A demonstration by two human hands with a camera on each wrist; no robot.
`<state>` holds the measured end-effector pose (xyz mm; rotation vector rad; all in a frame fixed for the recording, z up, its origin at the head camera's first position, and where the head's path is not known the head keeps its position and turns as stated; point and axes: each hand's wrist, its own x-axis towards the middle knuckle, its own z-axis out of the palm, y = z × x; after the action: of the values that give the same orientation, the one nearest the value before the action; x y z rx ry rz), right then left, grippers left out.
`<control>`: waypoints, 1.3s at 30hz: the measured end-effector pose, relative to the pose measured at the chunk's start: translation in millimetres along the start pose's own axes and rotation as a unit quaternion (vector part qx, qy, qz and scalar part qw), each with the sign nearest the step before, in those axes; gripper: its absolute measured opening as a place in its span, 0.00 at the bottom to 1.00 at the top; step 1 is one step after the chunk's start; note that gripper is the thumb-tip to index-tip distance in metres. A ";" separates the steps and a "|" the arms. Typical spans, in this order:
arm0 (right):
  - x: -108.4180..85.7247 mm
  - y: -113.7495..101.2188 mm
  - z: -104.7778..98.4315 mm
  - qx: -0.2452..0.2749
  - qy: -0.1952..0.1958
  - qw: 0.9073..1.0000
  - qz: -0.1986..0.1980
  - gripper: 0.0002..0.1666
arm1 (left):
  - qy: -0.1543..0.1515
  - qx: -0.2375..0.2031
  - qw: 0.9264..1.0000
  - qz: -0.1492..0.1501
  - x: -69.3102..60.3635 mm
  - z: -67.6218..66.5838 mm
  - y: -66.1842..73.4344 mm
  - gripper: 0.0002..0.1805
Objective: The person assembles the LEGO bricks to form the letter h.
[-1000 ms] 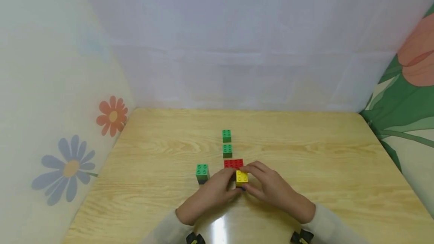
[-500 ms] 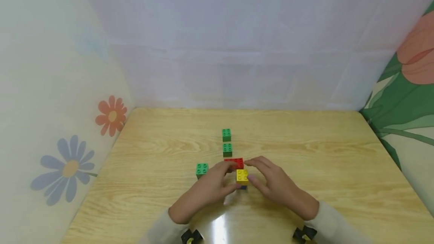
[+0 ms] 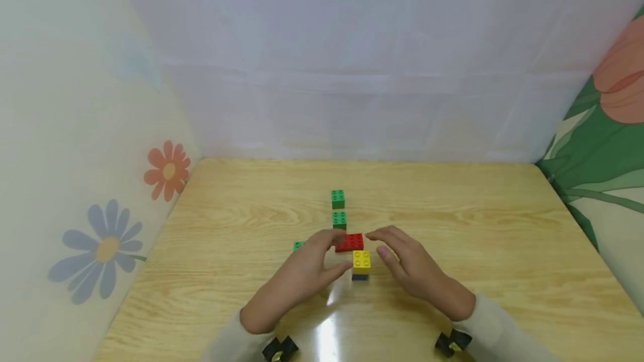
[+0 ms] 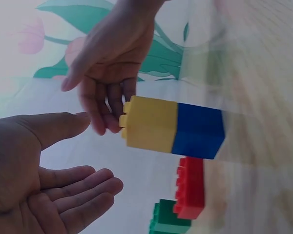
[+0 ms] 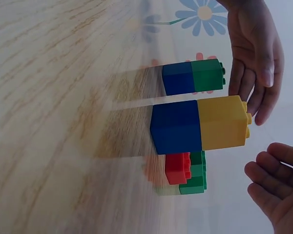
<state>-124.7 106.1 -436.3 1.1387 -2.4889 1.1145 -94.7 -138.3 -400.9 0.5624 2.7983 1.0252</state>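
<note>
A yellow brick (image 3: 361,260) sits on top of a blue brick (image 4: 199,130), the pair standing upright on the table. To its left is my left hand (image 3: 307,264), fingers relaxed and apart from the stack, holding nothing. My right hand (image 3: 415,267) hovers on the other side, its fingers loosely bent and likewise free of the bricks. Just behind the stack lies a long red brick (image 3: 352,242), partly covered by my left fingertips in the head view. Another stack, a green brick (image 5: 207,75) on a blue brick (image 5: 177,78), is mostly hidden behind my left hand in the head view.
Two green bricks, a nearer one (image 3: 339,219) and a farther one (image 3: 337,199), lie in a line behind the red brick. The wooden table (image 3: 453,205) reaches back to a white cloth (image 3: 352,71). Flower-patterned panels flank both sides.
Both hands have let go of the yellow-and-blue stack and drawn apart, the left to the left and the right to the right. The stack stays standing.
</note>
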 end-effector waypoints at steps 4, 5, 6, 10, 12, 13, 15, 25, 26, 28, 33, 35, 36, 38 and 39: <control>1.5 3.8 0.0 0.006 0.007 1.000 0.012 0.16 | 0.032 0.011 0.999 0.004 -3.0 -12.7 3.9 0.33; 1.7 5.3 0.2 0.011 0.010 1.000 0.016 0.16 | 0.042 0.016 0.999 0.003 -3.5 -15.9 4.2 0.33; 2.1 6.6 0.4 0.015 0.012 1.000 0.021 0.16 | 0.050 0.021 0.999 0.001 -4.1 -19.1 4.0 0.32; 2.5 11.9 2.2 0.037 0.012 0.998 0.043 0.17 | 0.066 0.037 0.997 -0.019 -6.5 -30.8 1.5 0.33; 3.0 14.7 3.7 0.048 0.013 0.997 0.054 0.17 | 0.063 0.041 0.997 -0.029 -8.1 -35.9 -0.7 0.34; 3.1 16.2 4.6 0.052 0.014 0.997 0.059 0.16 | 0.059 0.044 0.997 -0.033 -8.8 -38.3 -2.0 0.34; 3.5 19.4 6.7 0.057 0.017 0.996 0.069 0.16 | 0.050 0.050 0.997 -0.034 -10.5 -42.8 -5.4 0.36; 8.7 31.1 15.9 0.081 -0.010 0.991 0.107 0.20 | -0.024 0.108 0.992 -0.068 -14.7 -54.9 -25.1 0.41; 9.2 31.9 16.9 0.078 -0.016 0.991 0.110 0.21 | -0.031 0.111 0.991 -0.072 -14.6 -54.7 -26.0 0.40; 10.4 33.3 18.9 0.067 -0.031 0.991 0.116 0.22 | -0.046 0.115 0.989 -0.080 -14.5 -53.9 -27.7 0.39; 14.0 33.1 24.6 0.033 -0.067 0.989 0.125 0.26 | -0.072 0.106 0.988 -0.086 -14.6 -51.4 -30.8 0.35; 15.3 32.3 27.0 0.022 -0.077 0.988 0.134 0.28 | -0.078 0.104 0.988 -0.086 -14.5 -50.9 -31.2 0.34; 15.8 32.2 28.3 0.018 -0.083 0.987 0.139 0.29 | -0.080 0.104 0.988 -0.086 -14.5 -50.8 -31.3 0.34; 16.8 31.8 30.8 0.017 -0.094 0.984 0.149 0.30 | -0.084 0.104 0.987 -0.084 -14.3 -50.5 -31.9 0.32; 17.1 31.7 32.1 0.017 -0.101 0.983 0.155 0.30 | -0.087 0.103 0.987 -0.083 -14.4 -50.2 -32.3 0.31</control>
<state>-154.8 87.2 -468.9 0.9349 -2.8919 1.1725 -102.5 -196.7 -383.5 0.4064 2.7558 0.6280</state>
